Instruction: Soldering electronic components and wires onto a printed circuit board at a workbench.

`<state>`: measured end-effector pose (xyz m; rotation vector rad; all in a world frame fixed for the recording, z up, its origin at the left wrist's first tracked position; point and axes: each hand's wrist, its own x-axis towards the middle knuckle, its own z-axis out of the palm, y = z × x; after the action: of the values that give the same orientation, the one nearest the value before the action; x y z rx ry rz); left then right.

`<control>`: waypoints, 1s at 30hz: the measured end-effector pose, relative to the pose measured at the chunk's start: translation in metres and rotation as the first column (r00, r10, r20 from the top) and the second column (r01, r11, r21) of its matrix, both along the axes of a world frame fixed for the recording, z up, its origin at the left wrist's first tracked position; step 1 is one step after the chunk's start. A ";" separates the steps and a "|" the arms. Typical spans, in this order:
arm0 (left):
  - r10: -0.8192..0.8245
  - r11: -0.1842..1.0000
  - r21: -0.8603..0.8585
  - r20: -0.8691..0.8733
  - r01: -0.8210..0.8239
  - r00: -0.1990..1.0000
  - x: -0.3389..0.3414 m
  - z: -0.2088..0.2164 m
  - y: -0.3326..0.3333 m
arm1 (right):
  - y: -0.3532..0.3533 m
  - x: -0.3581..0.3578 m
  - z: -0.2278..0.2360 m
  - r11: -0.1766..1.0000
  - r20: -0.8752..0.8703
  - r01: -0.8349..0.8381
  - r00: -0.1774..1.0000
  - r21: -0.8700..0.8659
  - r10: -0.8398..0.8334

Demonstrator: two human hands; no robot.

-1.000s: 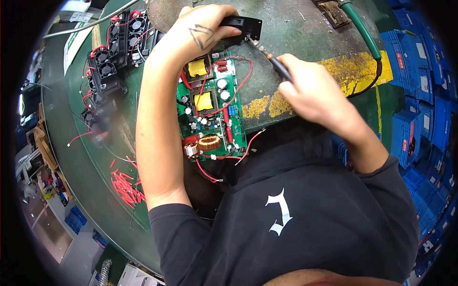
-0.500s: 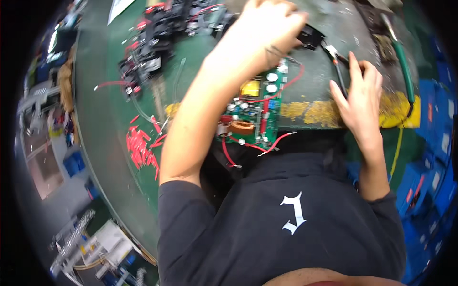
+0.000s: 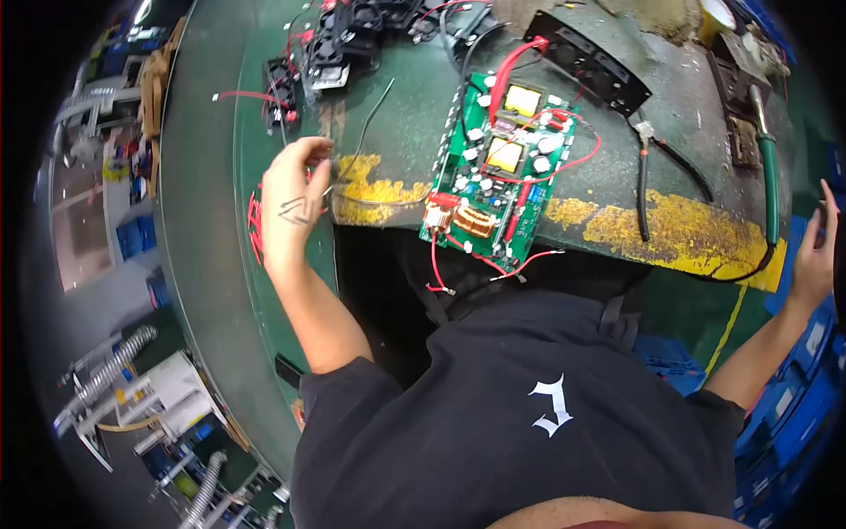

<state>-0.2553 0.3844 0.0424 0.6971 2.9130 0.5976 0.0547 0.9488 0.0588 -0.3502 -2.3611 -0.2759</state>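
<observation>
We see a curly white sign (image 3: 552, 406) on the person's black cloth shirt (image 3: 493, 458), and dark lines drawn on the back of the left hand (image 3: 293, 187). Pale labels (image 3: 815, 335) sit on the blue plastic crates (image 3: 784, 388) at the right, too small for us to read.

The flat green circuit board (image 3: 502, 189) lies near the middle of the desk (image 3: 410, 123). Its long side runs away from the person, and its far end leans right. Its near end pokes a little past the desk edge. Thick red wires (image 3: 508, 75) join it to the long black panel (image 3: 592, 63), which slants from far left to near right. Just beside the panel we see black-handled cutters (image 3: 644, 172), handles spread toward the person.

The left hand's grip is bent, thumb and fingers a bit apart, by a thin grey wire (image 3: 366, 128) and small red tubes (image 3: 256, 225). The right hand (image 3: 812, 260) is past the desk's right side; we cannot tell if its grip pinches anything.

The desk top is green and scuffed, with a worn yellow stripe (image 3: 634, 229) along its front. Far left, we see ribbed silver hoses (image 3: 115, 361) above a grey floor.
</observation>
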 end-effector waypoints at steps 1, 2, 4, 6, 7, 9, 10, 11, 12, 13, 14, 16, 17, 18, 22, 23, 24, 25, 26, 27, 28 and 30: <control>0.085 0.995 0.061 -0.001 -0.085 0.996 0.005 0.004 -0.006 | 0.028 0.015 -0.015 0.999 0.163 -0.009 0.987 0.050 0.001; 0.174 0.978 0.118 0.004 -0.173 0.985 0.012 0.009 -0.015 | 0.037 0.020 -0.025 0.995 0.323 -0.031 0.946 0.096 -0.001; 0.268 0.963 0.015 -0.032 -0.268 0.963 0.029 0.011 -0.033 | 0.010 0.011 -0.046 0.983 0.242 -0.061 0.965 -0.173 0.103; 0.166 0.980 -0.087 -0.120 -0.177 0.979 0.040 0.007 -0.040 | -0.011 0.001 -0.064 0.918 0.139 -0.080 0.980 -0.388 0.144; 0.126 0.991 -0.036 -0.113 -0.131 0.985 0.044 0.001 -0.039 | -0.013 -0.002 -0.071 0.917 0.139 -0.092 0.978 -0.387 0.157; 0.074 0.997 0.036 -0.135 -0.070 0.988 0.052 -0.012 -0.025 | -0.014 -0.003 -0.081 0.859 0.008 -0.147 0.985 -0.491 0.173; 0.056 0.998 0.027 -0.171 -0.052 0.984 0.054 -0.013 -0.014 | -0.020 -0.010 -0.076 0.892 0.028 -0.185 0.976 -0.413 0.216; 0.035 0.999 0.019 -0.206 -0.032 0.978 0.052 -0.016 -0.005 | -0.028 -0.019 -0.069 0.917 0.051 -0.224 0.966 -0.330 0.254; -0.022 1.000 0.013 -0.320 0.028 0.947 0.043 -0.028 -0.006 | -0.032 -0.024 -0.066 0.916 0.068 -0.216 0.965 -0.338 0.253; 0.044 0.996 0.087 -0.236 -0.024 0.971 0.036 -0.036 -0.001 | -0.030 -0.025 -0.066 0.918 0.070 -0.218 0.965 -0.330 0.254; 0.101 0.984 0.157 -0.145 -0.078 0.984 0.033 -0.043 0.006 | -0.028 -0.025 -0.066 0.920 0.074 -0.200 0.969 -0.337 0.238; 0.140 0.977 0.188 -0.183 -0.105 0.973 0.026 -0.049 0.017 | -0.027 -0.026 -0.065 0.923 0.074 -0.166 0.976 -0.348 0.204; 0.169 0.974 0.172 -0.128 -0.146 0.977 0.023 -0.050 0.019 | -0.025 -0.031 -0.069 0.889 0.004 -0.216 0.971 -0.403 0.238; 0.194 0.971 0.157 -0.070 -0.182 0.978 0.019 -0.053 0.024 | -0.024 -0.035 -0.074 0.854 -0.064 -0.264 0.962 -0.449 0.264; 0.189 0.976 0.138 -0.158 -0.167 0.969 0.018 -0.053 0.027 | -0.036 -0.045 -0.082 0.741 -0.258 -0.265 0.958 -0.617 0.129; 0.176 0.982 0.104 -0.209 -0.157 0.962 0.021 -0.054 0.028 | -0.032 -0.039 -0.090 0.565 -0.314 -0.258 0.949 -0.783 -0.001; 0.125 0.989 0.106 -0.245 -0.102 0.961 0.021 -0.058 0.025 | -0.025 -0.036 -0.089 0.551 -0.343 -0.257 0.938 -0.794 -0.058; 0.079 0.994 0.099 -0.285 -0.052 0.955 0.018 -0.062 0.023 | -0.022 -0.034 -0.084 0.529 -0.373 -0.263 0.921 -0.807 -0.111; 0.075 0.996 0.073 -0.302 -0.055 0.950 0.020 -0.061 0.027 | -0.027 -0.033 -0.074 0.510 -0.379 -0.239 0.905 -0.827 -0.191; 0.048 0.995 0.100 -0.354 -0.013 0.934 0.020 -0.066 0.026 | -0.021 -0.022 -0.067 0.505 -0.396 -0.252 0.896 -0.826 -0.201; 0.074 0.991 0.127 -0.354 -0.031 0.932 0.019 -0.069 0.026 | -0.005 -0.006 -0.066 0.501 -0.408 -0.260 0.889 -0.826 -0.210; 0.129 0.983 0.165 -0.294 -0.082 0.947 0.020 -0.070 0.027 | 0.032 0.025 -0.075 0.471 -0.428 -0.321 0.893 -0.822 -0.138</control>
<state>-0.2353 0.4110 -0.0275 0.7094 3.2336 0.7949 0.0794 0.9809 -0.0167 -0.6717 -1.8360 1.0689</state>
